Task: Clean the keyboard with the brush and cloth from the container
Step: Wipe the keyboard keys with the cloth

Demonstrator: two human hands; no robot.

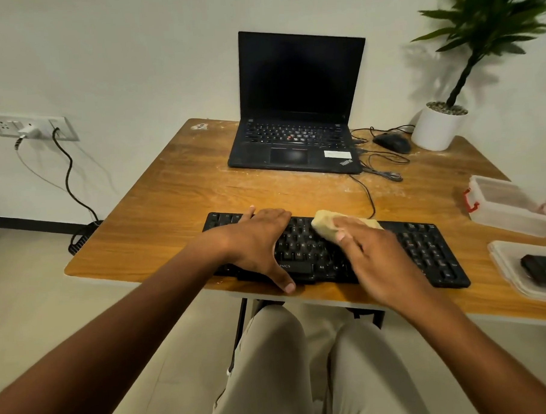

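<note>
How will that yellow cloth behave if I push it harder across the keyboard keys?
The yellow cloth looks soft and bunched under the right hand, so it would probably fold or crumple rather than slide stiffly. It seems light, likely snagging on key edges. The left hand lies flat on the keyboard, which should stop it shifting.
</note>
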